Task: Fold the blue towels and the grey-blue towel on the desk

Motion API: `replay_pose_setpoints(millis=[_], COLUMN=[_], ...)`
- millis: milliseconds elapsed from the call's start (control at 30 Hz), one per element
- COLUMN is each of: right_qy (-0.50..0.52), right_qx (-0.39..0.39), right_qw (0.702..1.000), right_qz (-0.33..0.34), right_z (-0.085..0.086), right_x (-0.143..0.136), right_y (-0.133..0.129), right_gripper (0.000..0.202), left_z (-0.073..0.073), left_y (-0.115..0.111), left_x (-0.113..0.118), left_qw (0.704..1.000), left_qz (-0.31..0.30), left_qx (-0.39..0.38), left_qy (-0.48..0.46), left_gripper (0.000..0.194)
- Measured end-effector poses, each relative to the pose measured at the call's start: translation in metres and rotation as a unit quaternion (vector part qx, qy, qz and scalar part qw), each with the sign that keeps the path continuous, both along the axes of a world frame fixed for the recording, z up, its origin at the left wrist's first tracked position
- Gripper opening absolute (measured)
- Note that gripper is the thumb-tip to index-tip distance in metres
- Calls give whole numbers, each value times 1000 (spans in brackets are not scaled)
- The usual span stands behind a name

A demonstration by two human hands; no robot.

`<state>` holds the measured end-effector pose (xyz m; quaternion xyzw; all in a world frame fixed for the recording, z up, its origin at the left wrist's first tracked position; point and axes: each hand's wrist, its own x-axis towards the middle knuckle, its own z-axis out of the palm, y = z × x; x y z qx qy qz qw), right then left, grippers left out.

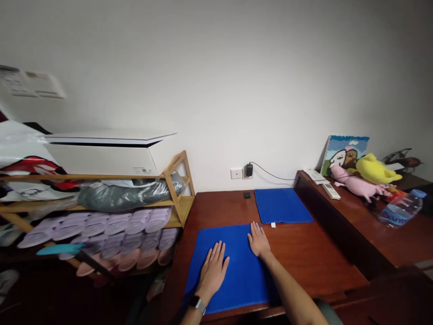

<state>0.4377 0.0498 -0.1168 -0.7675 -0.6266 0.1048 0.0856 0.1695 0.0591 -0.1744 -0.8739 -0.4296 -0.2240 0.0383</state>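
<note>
A large blue cloth (237,280) lies spread flat on the reddish-brown desk (219,205). On its left part rests my left hand (213,271), palm down with fingers extended, a watch at the wrist. My right hand (259,240) lies palm down at the cloth's upper right edge, fingers stretched out. Neither hand holds anything. Farther back and to the right, a second, smaller blue cloth (282,206) with a small white tag lies on the desk, touched by neither hand.
To the left stands a wooden rack (184,198) with slippers and a white box (108,158). A charger (249,170) is plugged into the wall. On the right surface are plush toys (374,169), a remote (331,191) and a plastic bottle (402,210).
</note>
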Motion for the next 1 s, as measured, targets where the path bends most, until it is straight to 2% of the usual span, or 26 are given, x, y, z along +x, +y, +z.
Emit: replay_pose_setpoints(millis=[100, 200, 267, 300, 367, 533, 600, 667, 767, 1000], right_qy=[-4, -8, -11, -13, -16, -19, -18, -13, -11, -12], right_qx=[3, -3, -5, -3, 1, 4, 2, -9, -24, -8], right_qw=[1000, 1000, 1000, 1000, 1000, 1000, 1000, 1000, 1000, 1000], right_qz=[2, 6, 3, 1, -2, -3, -3, -4, -11, -12], right_z=[-10, -10, -9, -10, -11, -11, -7, -2, 3, -5], right_x=[2, 3, 4, 4, 4, 5, 5, 4, 2, -1], right_y=[-1, -1, 0, 0, 0, 1, 1, 0, -5, -17], right_gripper=[70, 70, 69, 69, 69, 69, 69, 70, 70, 70], left_z=[12, 25, 26, 24, 15, -6, -7, -6, -2, 10], left_y=[17, 37, 47, 51, 59, 82, 88, 89, 87, 83], left_x=[49, 107, 125, 123, 98, -21, -50, -58, -52, -47], left_qw=[1000, 998, 998, 997, 997, 986, 983, 982, 982, 988], left_qz=[-13, -35, -28, -21, 9, 149, 168, 172, 172, 150], left_qx=[-5, -42, -61, -66, -72, -71, -74, -81, -78, -39], left_qy=[-8, 15, 20, 19, 16, 5, 3, 3, 1, -2], left_gripper=[62, 60, 59, 60, 62, 69, 71, 72, 72, 71])
